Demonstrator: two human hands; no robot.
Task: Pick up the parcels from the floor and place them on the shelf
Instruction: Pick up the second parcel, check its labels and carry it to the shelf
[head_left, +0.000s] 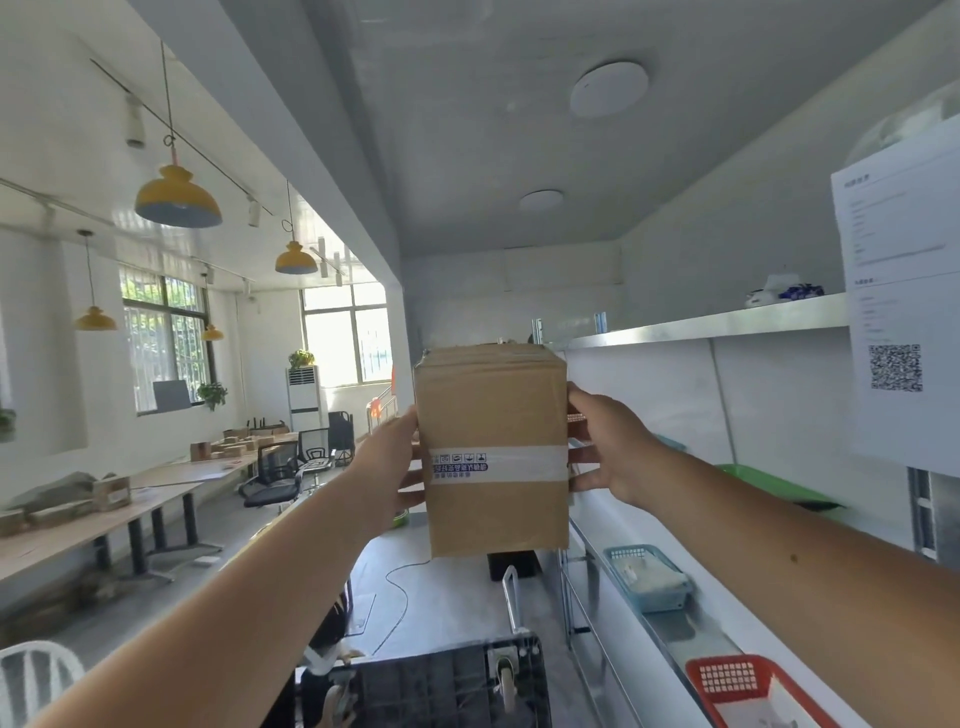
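A taped cardboard parcel (492, 452) is gripped between the left hand (390, 462) and right hand (613, 447), raised beside the shelf (717, 323), apparently awaiting a sideways placement onto it.

Parcel (492, 452) held between left hand (387, 462) and right hand (613, 452) (raised); shelf (717, 323) right, table (104, 514) left.

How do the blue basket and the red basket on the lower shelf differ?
The blue basket sits farther along the shelf; the red basket sits nearest the camera and is cut off by the frame edge. The blue basket holds a pale, blurry filling; the red basket holds something white, perhaps paper. Both are slotted plastic baskets resting on the same shelf, untouched by either hand.
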